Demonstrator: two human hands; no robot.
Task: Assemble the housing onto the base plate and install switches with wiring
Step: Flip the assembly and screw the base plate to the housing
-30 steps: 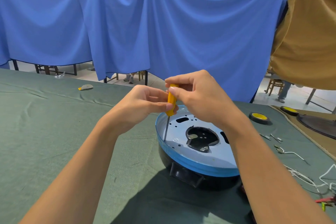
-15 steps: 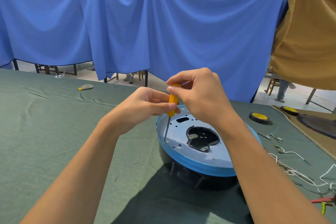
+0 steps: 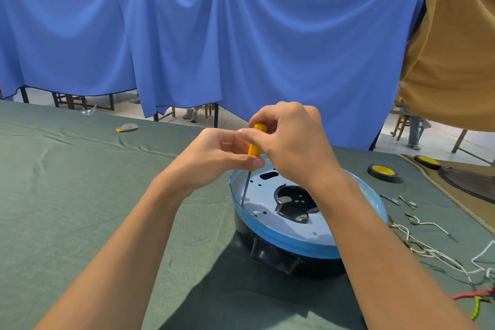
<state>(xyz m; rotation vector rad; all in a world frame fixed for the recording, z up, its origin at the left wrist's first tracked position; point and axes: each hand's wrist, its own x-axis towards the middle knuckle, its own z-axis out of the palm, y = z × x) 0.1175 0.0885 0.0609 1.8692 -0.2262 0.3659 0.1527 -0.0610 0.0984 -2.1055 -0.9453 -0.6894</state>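
Fingertips [image 3: 242,133] of the right hand [image 3: 294,147] pinch the top of a yellow-handled screwdriver [image 3: 254,149], closed around the handle's upper end. Below them, the left hand [image 3: 214,158] clamps the lower part of the same handle between thumb and fingers, so both hands are shut on the tool. Its metal shaft runs down, slightly tilted, and its tip meets the base plate [image 3: 267,211] near the rim at about 9 o'clock on the disc.

That round, light blue base plate has a raised rim, several small holes, a slot toward 12 o'clock and a large irregular cut-out in the middle. It sits on top of the black housing [image 3: 276,257], which rests on the green-covered table [image 3: 80,195].

At 3 o'clock from the plate lie loose white wires [image 3: 428,249] and small metal parts [image 3: 396,199]. Toward 2 o'clock, well apart, a black wheel with a yellow hub [image 3: 382,172] lies flat. Blue cloth [image 3: 241,35] hangs behind the table.
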